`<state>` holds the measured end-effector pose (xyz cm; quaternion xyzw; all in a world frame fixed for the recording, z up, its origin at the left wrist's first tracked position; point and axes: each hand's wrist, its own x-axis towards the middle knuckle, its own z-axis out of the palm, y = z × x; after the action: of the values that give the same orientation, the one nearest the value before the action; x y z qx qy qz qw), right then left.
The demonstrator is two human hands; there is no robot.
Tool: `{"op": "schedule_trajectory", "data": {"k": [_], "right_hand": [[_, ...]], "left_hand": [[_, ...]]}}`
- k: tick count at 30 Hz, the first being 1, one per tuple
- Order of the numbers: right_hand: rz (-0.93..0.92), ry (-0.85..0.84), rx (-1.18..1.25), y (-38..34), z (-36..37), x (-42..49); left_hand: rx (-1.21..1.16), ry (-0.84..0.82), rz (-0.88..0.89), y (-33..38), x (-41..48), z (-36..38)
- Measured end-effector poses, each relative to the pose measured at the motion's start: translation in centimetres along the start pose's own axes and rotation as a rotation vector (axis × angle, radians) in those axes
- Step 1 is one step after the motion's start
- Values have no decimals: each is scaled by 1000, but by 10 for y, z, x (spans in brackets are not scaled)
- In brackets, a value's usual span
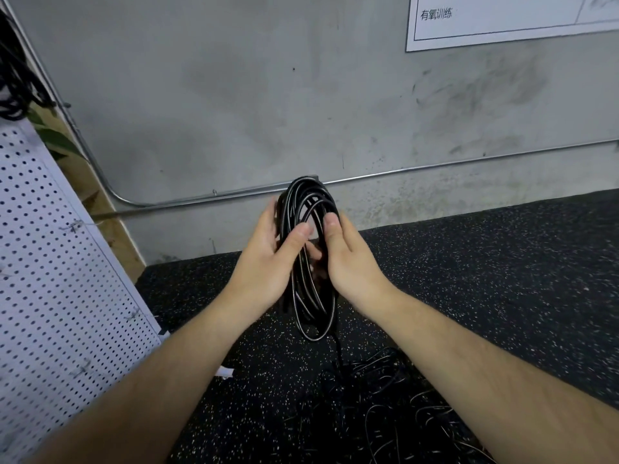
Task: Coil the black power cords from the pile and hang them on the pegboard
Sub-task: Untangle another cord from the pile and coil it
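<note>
**Desk:** What stands at the left?

**Photographer:** A white pegboard, its flat face dotted with rows of small round holes, stands at the floor's left edge. Dark cords hang bunched above its top.

**Desk:** And the person's hands?

**Photographer:** Two bare forearms reach forward. The left hand grips the coil of black power cord, with the thumb laid across the front strands and the fingers wrapped behind. The coil is a long upright oval of smooth, glossy loops, held in the air before the mottled grey concrete wall. The right hand clasps its other side, thumb pressed on the front, fingers curled behind.

**Desk:** Below them?

**Photographer:** One strand drops from the coil's lower end to the pile of loose black cords. The pile lies tangled on the speckled black rubber floor, toward its near right. A thin metal conduit runs along the wall, and a white printed sheet hangs at upper right.
</note>
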<state>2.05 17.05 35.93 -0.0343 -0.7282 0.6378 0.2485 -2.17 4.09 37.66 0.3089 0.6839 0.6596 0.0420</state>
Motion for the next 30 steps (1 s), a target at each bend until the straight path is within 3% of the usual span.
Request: {"op": "schedule_trajectory", "data": {"k": [2, 6, 13, 20, 25, 30], "right_hand": [[-14, 23, 62, -3, 1, 2], [-47, -12, -18, -9, 1, 2], [114, -296, -102, -6, -12, -1], [440, -680, -272, 72, -10, -20], [467, -676, -438, 110, -1, -23], [342, -660, -666, 91, -18, -17]], "left_hand": [[-164, -41, -99, 5, -1, -3], [-153, -112, -157, 5, -6, -6], [-221, -63, -36, 10, -4, -17], [-234, 86, 13, 18, 6, -41], [-173, 220, -31, 10, 11, -60], [-115, 327, -90, 4, 15, -69]]}}
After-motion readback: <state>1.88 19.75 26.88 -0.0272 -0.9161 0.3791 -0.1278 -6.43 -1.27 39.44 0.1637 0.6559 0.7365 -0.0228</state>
